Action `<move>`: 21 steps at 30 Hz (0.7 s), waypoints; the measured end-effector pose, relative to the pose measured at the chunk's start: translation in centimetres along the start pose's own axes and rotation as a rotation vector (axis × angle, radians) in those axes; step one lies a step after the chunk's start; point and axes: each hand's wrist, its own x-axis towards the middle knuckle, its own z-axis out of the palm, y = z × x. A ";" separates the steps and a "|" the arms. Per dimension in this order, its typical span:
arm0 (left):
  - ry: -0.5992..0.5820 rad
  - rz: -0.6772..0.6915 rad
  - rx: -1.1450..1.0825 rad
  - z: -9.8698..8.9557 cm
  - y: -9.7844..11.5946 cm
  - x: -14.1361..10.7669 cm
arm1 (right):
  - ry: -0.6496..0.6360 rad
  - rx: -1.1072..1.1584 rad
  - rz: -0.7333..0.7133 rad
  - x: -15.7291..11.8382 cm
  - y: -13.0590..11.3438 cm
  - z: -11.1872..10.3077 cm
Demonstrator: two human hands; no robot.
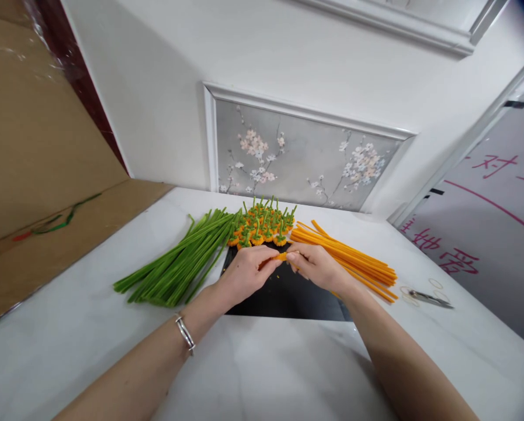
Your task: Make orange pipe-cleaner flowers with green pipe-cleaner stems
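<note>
The fingers (268,254) of the left hand (246,273) pinch one end of a short orange fuzzy piece (281,256), and those of the right hand (316,264) close on its other end. Only a small stretch of it shows in the gap between the two hands; the rest is covered by the fingertips, so its full shape is hard to make out. It lies straight between the thumbs, above the far part of a black mat (279,301). A bit of orange (334,294) peeks out below the right wrist; whether it belongs to the held piece cannot be told. The left palm is turned away, and the curled fingers of the right hand partly hide one another.

Just beyond the hands stands a crowded cluster of orange and green tufts (262,223) with short green stalks pointing up; those behind overlap too much to count. To the left, a bundle of green fuzzy stems (180,257) fans across the white tabletop (253,362). To the right, a bundle of orange fuzzy stems (353,254) lies slantwise, its near edge partly behind the right hand and wrist. Farther right are scissors (432,299), with thin pale loops (436,283) beside them, faint against the tabletop. Both forearms are cut off by the lower edge.
</note>
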 end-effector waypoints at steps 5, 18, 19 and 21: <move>-0.018 -0.057 -0.113 0.3 0.2 0.0 | -0.023 0.003 0.034 0.2 0.2 0.7; 0.137 -0.256 -0.101 -0.8 -0.1 0.5 | -0.233 -0.228 0.034 -1.0 -2.1 -0.7; 0.133 -0.248 -0.068 -0.9 0.0 0.5 | -0.223 -0.281 0.007 -1.1 -2.5 -0.8; 0.119 -0.223 -0.026 -1.0 0.0 0.5 | -0.167 -0.354 -0.037 -1.3 -3.2 -0.9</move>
